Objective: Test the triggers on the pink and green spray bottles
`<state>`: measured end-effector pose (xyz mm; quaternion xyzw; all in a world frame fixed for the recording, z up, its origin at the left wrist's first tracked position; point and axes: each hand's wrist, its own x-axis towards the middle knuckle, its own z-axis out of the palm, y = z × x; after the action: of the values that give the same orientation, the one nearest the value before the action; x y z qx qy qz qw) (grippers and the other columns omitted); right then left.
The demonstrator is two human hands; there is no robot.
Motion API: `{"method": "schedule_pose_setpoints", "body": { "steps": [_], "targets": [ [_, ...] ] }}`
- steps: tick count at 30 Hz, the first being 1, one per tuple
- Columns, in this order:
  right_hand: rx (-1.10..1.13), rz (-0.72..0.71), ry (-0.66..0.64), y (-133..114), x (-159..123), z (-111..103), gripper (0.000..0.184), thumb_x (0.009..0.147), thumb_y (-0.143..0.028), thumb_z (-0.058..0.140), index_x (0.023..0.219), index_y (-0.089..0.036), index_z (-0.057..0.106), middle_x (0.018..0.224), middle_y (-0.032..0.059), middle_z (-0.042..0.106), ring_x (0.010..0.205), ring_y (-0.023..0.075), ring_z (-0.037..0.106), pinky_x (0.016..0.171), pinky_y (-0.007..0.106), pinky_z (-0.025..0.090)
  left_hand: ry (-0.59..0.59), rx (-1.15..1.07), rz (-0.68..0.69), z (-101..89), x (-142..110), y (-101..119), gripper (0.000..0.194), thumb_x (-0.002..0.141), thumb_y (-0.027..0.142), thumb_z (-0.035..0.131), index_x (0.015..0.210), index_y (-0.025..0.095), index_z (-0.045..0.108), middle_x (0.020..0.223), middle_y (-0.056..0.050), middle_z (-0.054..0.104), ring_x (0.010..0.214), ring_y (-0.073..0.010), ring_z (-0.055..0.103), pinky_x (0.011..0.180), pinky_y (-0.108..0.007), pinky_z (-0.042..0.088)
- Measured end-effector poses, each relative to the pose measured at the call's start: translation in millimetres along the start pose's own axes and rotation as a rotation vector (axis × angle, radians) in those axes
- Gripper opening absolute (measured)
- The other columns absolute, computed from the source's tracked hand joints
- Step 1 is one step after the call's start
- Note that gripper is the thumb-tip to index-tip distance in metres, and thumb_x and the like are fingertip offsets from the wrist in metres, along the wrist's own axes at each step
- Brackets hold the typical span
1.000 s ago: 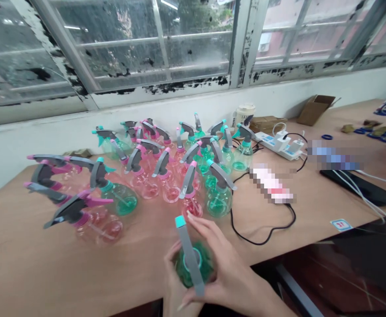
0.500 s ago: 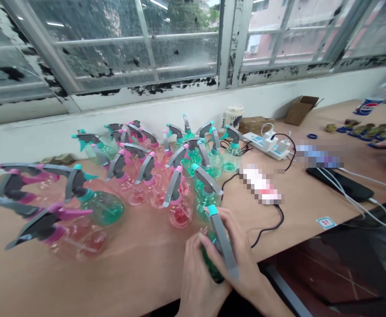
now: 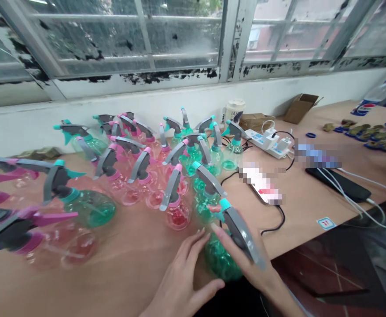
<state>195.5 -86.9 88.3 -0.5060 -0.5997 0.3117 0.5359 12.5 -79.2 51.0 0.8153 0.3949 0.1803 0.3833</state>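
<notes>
- The bottle (image 3: 222, 260), green and see-through, is at the near edge of the table (image 3: 130, 277), just in front of the clustered green bottles (image 3: 206, 206) and to the right of the nearest pink bottle (image 3: 178, 215); whether its base rests on the wood, I cannot tell.
- It looks light, thin-walled and a little springy; no liquid level can be made out inside.
- The smooth, round body would likely slip under damp fingers and dent if squeezed hard, but hardly shatter.
- The best hold seems to be the neck just under the grey head (image 3: 240, 231), or a palm on either side of the body; the lever is the part to avoid, since it would probably give when pressed.
- The right hand (image 3: 259, 278) is curled round the head and neck, thumb on the near side, fingers mostly hidden beyond; how firmly it grips, I cannot tell.
- The left hand (image 3: 186, 278) is spread wide beside the body, thumb well apart from the fingers, holding nothing; any light touch is unclear.
</notes>
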Motion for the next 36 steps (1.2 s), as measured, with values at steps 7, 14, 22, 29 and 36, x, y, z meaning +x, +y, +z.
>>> {"method": "schedule_pose_setpoints", "body": {
  "steps": [7, 14, 22, 29, 36],
  "targets": [
    [-0.134, -0.083, 0.037, -2.7, -3.7, 10.1, 0.027, 0.088, -0.018, 0.057, 0.114, -0.023, 0.054, 0.103, 0.0026, 0.064, 0.097, 0.0161, 0.065, 0.086, 0.025, 0.052, 0.022, 0.01, 0.146, -9.9, 3.4, -41.5, 0.026, 0.095, 0.033, 0.053, 0.119, 0.025, 0.057, 0.109, -0.005, 0.063, 0.104, -0.0214, 0.06, 0.093, -0.038, 0.051],
    [-0.214, -0.079, 0.083, 5.7, -9.3, 13.7, 0.029, 0.089, -0.024, 0.058, 0.118, -0.026, 0.058, 0.11, 0.0035, 0.069, 0.101, 0.0208, 0.067, 0.088, 0.033, 0.056, -0.007, -0.034, 0.194, -11.1, 11.7, -50.9, 0.024, 0.097, 0.025, 0.047, 0.117, 0.023, 0.059, 0.108, -0.005, 0.064, 0.1, -0.0184, 0.062, 0.09, -0.034, 0.052],
    [-0.144, 0.009, 0.083, 12.9, -12.3, 14.5, 0.032, 0.091, -0.034, 0.058, 0.121, -0.025, 0.061, 0.107, 0.0051, 0.072, 0.103, 0.023, 0.067, 0.09, 0.036, 0.058, -0.002, -0.038, 0.188, -10.8, 10.8, -46.5, 0.02, 0.094, 0.02, 0.048, 0.108, 0.02, 0.062, 0.099, -0.005, 0.067, 0.09, -0.0175, 0.064, 0.084, -0.032, 0.053],
    [-0.088, 0.005, 0.073, 8.9, -7.7, 17.3, 0.028, 0.091, -0.035, 0.058, 0.116, -0.025, 0.065, 0.088, 0.0021, 0.073, 0.076, 0.0191, 0.07, 0.069, 0.03, 0.061, -0.025, 0.055, 0.15, -7.1, 8.9, -46.9, 0.014, 0.092, 0.019, 0.048, 0.101, 0.017, 0.059, 0.088, -0.004, 0.066, 0.074, -0.0159, 0.062, 0.068, -0.027, 0.049],
    [-0.084, -0.11, 0.087, -0.4, -1.6, 15.8, 0.02, 0.087, -0.034, 0.059, 0.106, -0.027, 0.062, 0.092, 0.0018, 0.072, 0.073, 0.0188, 0.07, 0.061, 0.029, 0.061, -0.042, 0.168, 0.139, -6.9, 9.7, -43.9, 0.007, 0.089, 0.016, 0.049, 0.089, 0.017, 0.055, 0.08, -0.002, 0.061, 0.068, -0.0151, 0.056, 0.064, -0.027, 0.045]
  ]
}}
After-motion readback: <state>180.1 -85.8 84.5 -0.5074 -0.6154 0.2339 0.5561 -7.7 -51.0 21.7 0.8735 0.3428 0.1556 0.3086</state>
